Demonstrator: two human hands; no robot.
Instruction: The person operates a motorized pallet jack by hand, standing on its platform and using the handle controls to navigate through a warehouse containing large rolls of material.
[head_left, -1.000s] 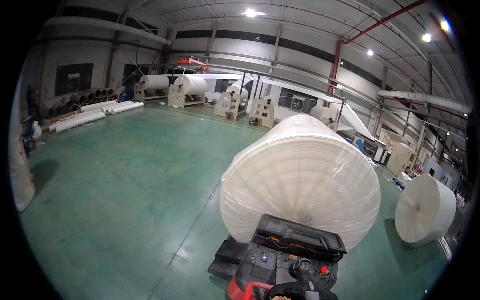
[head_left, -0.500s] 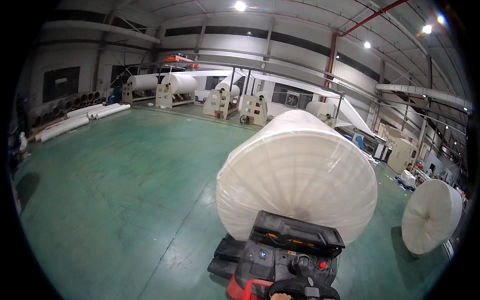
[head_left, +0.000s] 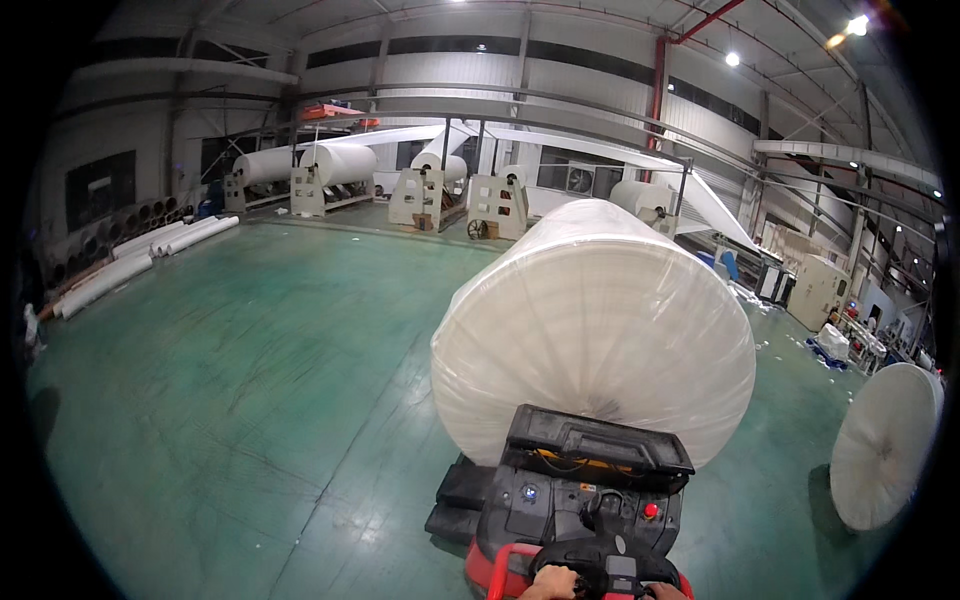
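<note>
At the lower edge my left hand (head_left: 553,582) is closed round the left side of the black control handle (head_left: 615,560) of a pallet truck (head_left: 575,505). My right hand (head_left: 666,592) shows only in part, curled on the right side of that same handle. The truck has a dark top panel, a red stop button and a red guard bar (head_left: 505,568). Right in front of it, a huge white roll (head_left: 595,330) wrapped in clear film lies on its side, its round end facing me. The truck hides the bottom of the roll.
Another wrapped roll (head_left: 885,445) stands at the right. White unwinding machines (head_left: 420,198) with rolls line the far wall, with a web of material (head_left: 590,148) overhead. Long white tubes (head_left: 105,285) lie at the far left on the green floor (head_left: 230,400). A cabinet (head_left: 818,290) stands far right.
The handle and both hands now show more fully at the lower edge. The standing roll at the right has shifted outward and lower in view; the far machines have shifted slightly left.
</note>
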